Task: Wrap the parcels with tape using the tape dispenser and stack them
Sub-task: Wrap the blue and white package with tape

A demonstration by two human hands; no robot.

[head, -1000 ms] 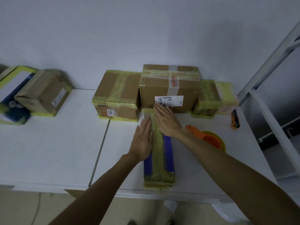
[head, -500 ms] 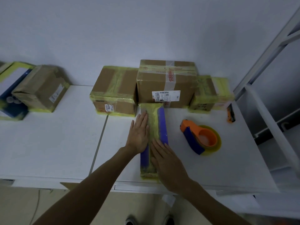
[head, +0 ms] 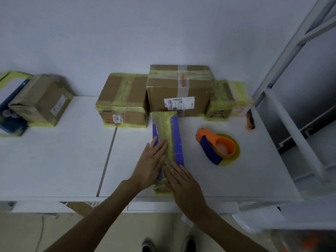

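Observation:
A long purple parcel (head: 172, 135) with a yellow tape strip along its top lies lengthwise on the white table (head: 54, 160), its far end against the cardboard boxes. My left hand (head: 151, 163) lies flat on the parcel's left side, fingers straight. Flat over the parcel's near end rests my right hand (head: 183, 182), fingers straight too. The orange and blue tape dispenser (head: 217, 147) with a yellow tape roll lies on the table to the right, untouched.
Taped cardboard boxes line the wall: one (head: 123, 100), a taller one with a label (head: 179, 90), a small one (head: 221, 100). At the far left sit another box (head: 40, 100) and a blue parcel (head: 9, 106). An orange cutter (head: 250, 120) lies near a white rack (head: 291, 124).
My right hand slid from the parcel's far end back to its near end. My left hand also moved nearer along the parcel's left side. The dispenser came into full view.

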